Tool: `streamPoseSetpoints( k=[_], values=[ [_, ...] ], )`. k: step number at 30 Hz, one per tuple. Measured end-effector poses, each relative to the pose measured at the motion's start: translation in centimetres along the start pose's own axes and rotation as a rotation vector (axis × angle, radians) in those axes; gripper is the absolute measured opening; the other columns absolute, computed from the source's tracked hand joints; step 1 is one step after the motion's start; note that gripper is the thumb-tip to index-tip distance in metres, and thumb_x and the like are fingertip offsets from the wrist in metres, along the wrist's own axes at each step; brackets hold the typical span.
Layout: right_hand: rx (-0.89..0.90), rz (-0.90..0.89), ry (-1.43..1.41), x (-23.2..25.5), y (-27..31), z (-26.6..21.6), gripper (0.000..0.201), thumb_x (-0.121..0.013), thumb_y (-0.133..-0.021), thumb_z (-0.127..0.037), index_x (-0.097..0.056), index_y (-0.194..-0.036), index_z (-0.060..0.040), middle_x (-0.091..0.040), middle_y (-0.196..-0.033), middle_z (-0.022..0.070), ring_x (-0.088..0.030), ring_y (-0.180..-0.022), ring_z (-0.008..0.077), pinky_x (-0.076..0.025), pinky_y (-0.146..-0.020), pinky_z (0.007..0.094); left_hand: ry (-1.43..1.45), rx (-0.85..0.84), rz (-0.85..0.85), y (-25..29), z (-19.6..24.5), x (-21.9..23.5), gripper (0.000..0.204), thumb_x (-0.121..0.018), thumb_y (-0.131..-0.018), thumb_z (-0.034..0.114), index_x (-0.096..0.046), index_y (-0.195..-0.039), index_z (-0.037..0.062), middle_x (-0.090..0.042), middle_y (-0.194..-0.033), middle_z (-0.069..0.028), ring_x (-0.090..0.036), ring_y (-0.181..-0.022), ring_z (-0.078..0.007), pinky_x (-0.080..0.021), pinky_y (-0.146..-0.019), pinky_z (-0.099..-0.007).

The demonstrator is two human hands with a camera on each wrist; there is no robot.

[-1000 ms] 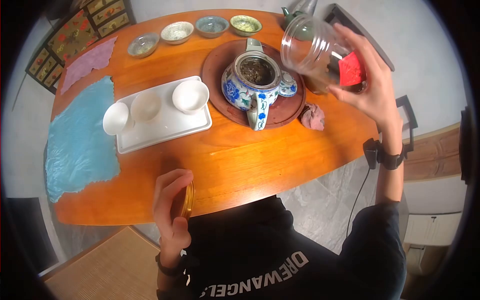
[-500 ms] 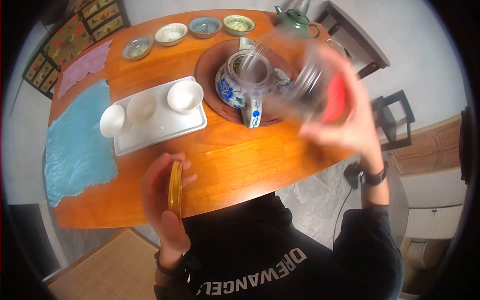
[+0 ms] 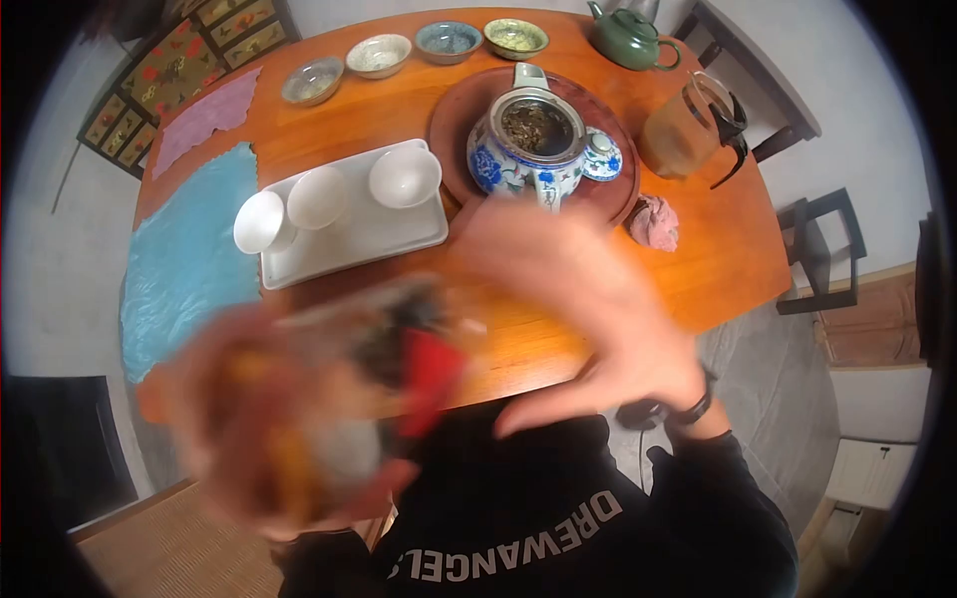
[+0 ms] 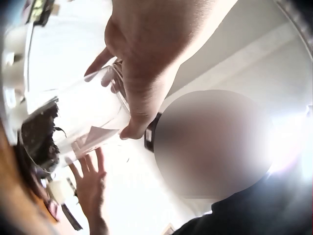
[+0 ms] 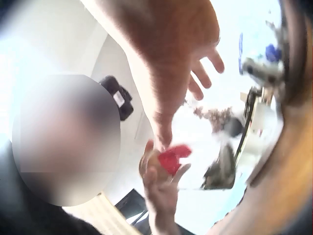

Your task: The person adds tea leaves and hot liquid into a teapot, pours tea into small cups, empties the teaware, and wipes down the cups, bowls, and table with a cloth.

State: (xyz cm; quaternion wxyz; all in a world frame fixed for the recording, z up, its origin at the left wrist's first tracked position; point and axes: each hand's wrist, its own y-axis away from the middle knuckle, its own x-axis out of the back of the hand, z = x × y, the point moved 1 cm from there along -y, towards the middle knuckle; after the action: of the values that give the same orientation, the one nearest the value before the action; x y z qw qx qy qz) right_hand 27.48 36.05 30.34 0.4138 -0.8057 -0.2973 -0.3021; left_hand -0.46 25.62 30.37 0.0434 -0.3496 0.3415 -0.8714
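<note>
Blurred in the head view, my left hand (image 3: 234,409) grips the lidded end of a clear jar (image 4: 80,115) with a red label (image 3: 431,374). The jar lies on its side in the air, with dark leaves (image 4: 39,134) toward its far end in the left wrist view. My right hand (image 3: 598,299) is beside the jar, its fingers extended and thumb apart, holding nothing. Whether it touches the jar cannot be told. Behind it stands a blue-and-white teapot (image 3: 490,164), uncovered, with wet leaves inside; its lid (image 3: 601,154) lies at its right.
A white tray (image 3: 349,244) carries white cups at the left, near blue (image 3: 189,269) and pink (image 3: 209,115) cloths. Several bowls (image 3: 379,57) line the back. At the right are a green teapot (image 3: 626,40), a glass pitcher (image 3: 678,130) and a crumpled pink cloth (image 3: 655,222).
The jar has moved left and down from my right hand into my left hand, where the yellow lid was held. My right hand has let go and its fingers have straightened.
</note>
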Motion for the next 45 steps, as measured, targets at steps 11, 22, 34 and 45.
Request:
streamPoseSetpoints(
  k=[11, 22, 34, 45],
  values=[
    [-0.923, 1.199, -0.237, 12.6, 14.5, 18.9, 0.043, -0.067, -0.101, -0.040, -0.061, -0.128, -0.0071, -0.066, -0.107, 0.0024, -0.064, -0.100, 0.0115, -0.044, -0.081, 0.0285, -0.597, 0.361, -0.005, -5.2, -14.2, 11.2, 0.070, -0.072, -0.084, 0.006, -0.055, -0.151, 0.0144, -0.059, -0.135, -0.0120, -0.059, -0.125, -0.0275, -0.045, -0.111, -0.0392],
    [-0.791, 1.091, -0.606, 12.3, 8.6, 14.5, 0.023, -0.067, -0.099, -0.033, -0.057, -0.086, -0.0168, -0.043, -0.074, -0.0077, -0.037, -0.066, 0.0054, -0.031, -0.064, 0.0249, -0.732, 0.219, 0.007, -5.3, -16.8, 12.0, 0.079, -0.073, -0.083, 0.007, -0.045, -0.156, 0.0109, -0.050, -0.155, -0.0148, -0.049, -0.143, -0.0299, -0.036, -0.121, -0.0423],
    [-0.491, 0.448, -0.049, 14.1, -0.7, 8.9, 0.015, -0.069, -0.096, -0.019, -0.066, -0.090, -0.0053, -0.064, -0.088, -0.0036, -0.056, -0.088, 0.0031, -0.043, -0.084, 0.0224, -0.277, -0.075, -0.124, -7.7, -13.5, 1.6, 0.039, -0.064, -0.083, -0.004, -0.067, -0.121, -0.0006, -0.067, -0.124, -0.0161, -0.063, -0.119, -0.0323, -0.045, -0.107, -0.0389],
    [-0.479, 0.225, 0.288, 13.3, -3.5, 7.6, 0.021, -0.075, -0.090, -0.021, -0.067, -0.092, -0.0017, -0.064, -0.081, -0.0017, -0.057, -0.079, 0.0076, -0.044, -0.078, 0.0265, -0.007, 0.030, -0.167, -5.6, -18.0, -0.8, 0.067, -0.066, -0.071, 0.006, -0.058, -0.137, 0.0036, -0.061, -0.130, -0.0148, -0.057, -0.125, -0.0318, -0.042, -0.109, -0.0384]
  ],
)
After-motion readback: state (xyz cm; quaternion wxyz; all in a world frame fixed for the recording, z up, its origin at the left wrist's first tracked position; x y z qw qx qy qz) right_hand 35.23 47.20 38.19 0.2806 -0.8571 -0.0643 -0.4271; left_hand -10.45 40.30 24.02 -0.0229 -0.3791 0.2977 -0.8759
